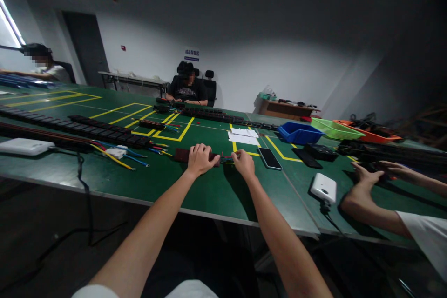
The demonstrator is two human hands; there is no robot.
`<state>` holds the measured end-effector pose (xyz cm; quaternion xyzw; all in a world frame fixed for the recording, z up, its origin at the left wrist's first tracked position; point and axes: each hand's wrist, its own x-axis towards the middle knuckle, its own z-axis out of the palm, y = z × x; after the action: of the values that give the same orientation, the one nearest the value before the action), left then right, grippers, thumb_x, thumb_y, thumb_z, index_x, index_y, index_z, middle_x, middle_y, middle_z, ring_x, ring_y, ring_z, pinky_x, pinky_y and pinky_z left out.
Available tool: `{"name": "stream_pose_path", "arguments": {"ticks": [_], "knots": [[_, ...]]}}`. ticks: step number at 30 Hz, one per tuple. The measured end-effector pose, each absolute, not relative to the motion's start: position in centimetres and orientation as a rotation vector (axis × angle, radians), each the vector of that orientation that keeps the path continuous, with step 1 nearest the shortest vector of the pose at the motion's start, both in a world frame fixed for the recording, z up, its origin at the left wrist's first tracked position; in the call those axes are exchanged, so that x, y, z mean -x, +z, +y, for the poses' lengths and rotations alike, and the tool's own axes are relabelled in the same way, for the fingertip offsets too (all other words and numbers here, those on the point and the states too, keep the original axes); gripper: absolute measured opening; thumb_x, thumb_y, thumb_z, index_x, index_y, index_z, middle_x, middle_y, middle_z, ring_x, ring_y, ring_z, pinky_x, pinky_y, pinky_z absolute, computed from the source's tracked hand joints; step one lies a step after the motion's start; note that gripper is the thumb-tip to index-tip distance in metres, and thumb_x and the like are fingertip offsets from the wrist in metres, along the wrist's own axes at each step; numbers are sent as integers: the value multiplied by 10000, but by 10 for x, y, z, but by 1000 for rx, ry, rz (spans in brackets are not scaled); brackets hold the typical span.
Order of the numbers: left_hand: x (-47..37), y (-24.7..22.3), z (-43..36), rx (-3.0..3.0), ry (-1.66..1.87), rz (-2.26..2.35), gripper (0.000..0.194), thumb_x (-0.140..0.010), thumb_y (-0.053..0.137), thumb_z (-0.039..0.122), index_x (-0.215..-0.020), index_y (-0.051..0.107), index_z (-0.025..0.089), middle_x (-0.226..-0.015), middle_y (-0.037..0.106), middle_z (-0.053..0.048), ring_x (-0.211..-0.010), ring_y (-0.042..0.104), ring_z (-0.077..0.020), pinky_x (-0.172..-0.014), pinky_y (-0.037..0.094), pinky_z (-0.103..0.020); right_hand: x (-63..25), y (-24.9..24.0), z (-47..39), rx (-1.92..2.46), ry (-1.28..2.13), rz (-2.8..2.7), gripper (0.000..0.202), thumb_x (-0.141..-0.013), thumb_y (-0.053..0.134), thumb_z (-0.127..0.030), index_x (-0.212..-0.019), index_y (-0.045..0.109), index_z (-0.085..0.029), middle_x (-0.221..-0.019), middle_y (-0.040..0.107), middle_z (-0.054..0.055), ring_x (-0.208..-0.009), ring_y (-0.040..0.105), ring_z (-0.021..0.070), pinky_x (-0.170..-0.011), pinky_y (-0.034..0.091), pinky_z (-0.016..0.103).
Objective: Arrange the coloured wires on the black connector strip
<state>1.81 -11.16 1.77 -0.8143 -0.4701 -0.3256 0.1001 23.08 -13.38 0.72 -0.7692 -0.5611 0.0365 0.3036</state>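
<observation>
My left hand (pixel 200 160) is closed over a flat dark reddish-brown block (pixel 181 155) lying on the green table. Its thumb presses near the block's right end, and the fingers cover much of the top. Thin wires (pixel 226 159), some red and some dark, come out of that end. My right hand (pixel 243 164) pinches these wires between thumb and fingers; their tips are hidden by the hand. A phone (pixel 270 158) lies just right of my right hand, and white papers (pixel 243 136) are beyond it.
Left are rows of dark blocks (pixel 104 132) with coloured cables (pixel 118 156) and a white device (pixel 26 146). Right are a blue bin (pixel 299 133), a green basket (pixel 337 128), a white power bank (pixel 323 187) and a co-worker's hands (pixel 366 181). Two people sit across the table.
</observation>
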Motion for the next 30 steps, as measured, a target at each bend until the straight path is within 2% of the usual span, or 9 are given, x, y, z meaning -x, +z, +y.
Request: {"name": "stream_pose_path", "arguments": {"ticks": [3,6,14,19,24,30], "knots": [[-19,17,-110,2433,-896,-1366,474,-864,560,665,-974,643,212,-993,599,-106,-995,525,-299,-879,363,-441,-238,12,-138,2122,102,-1445,317,-971,472,-424,-1083,677,-209,-1089,707,111,-1014,657,242,-812,474,306],[-20,16,-110,2414,-854,-1347,496,-854,568,676,-1004,648,210,-999,588,-111,-991,520,-302,-883,363,-447,-244,14,-142,2202,138,-1438,287,-940,513,-399,-1021,712,-208,-1070,714,126,-979,674,264,-789,482,322],[-20,10,-108,2350,-889,-1404,411,-959,467,531,-1130,652,205,-1106,625,-136,-1056,525,-308,-934,352,-467,-244,13,-142,2201,200,-1571,293,-936,540,-423,-971,735,-206,-1003,740,115,-946,689,254,-732,469,284],[-21,4,-99,2433,-903,-1409,434,-998,393,479,-1195,660,199,-1164,671,-136,-1106,558,-295,-1018,342,-466,-244,11,-141,2169,178,-1618,260,-915,592,-418,-976,734,-208,-995,738,114,-942,682,254,-706,456,284],[-22,-2,-90,2450,-886,-1403,540,-993,363,557,-1292,634,198,-1318,637,-142,-1240,530,-310,-1099,300,-489,-244,9,-141,2125,150,-1663,164,-872,653,-348,-927,751,-229,-979,737,94,-933,672,245,-695,437,274],[-20,-5,-88,2443,-842,-1383,671,-916,441,679,-1334,607,181,-1325,623,-171,-1240,521,-350,-1097,292,-506,-247,0,-136,2064,175,-1695,126,-887,648,-304,-934,705,-202,-954,726,82,-896,656,209,-686,404,253]]}}
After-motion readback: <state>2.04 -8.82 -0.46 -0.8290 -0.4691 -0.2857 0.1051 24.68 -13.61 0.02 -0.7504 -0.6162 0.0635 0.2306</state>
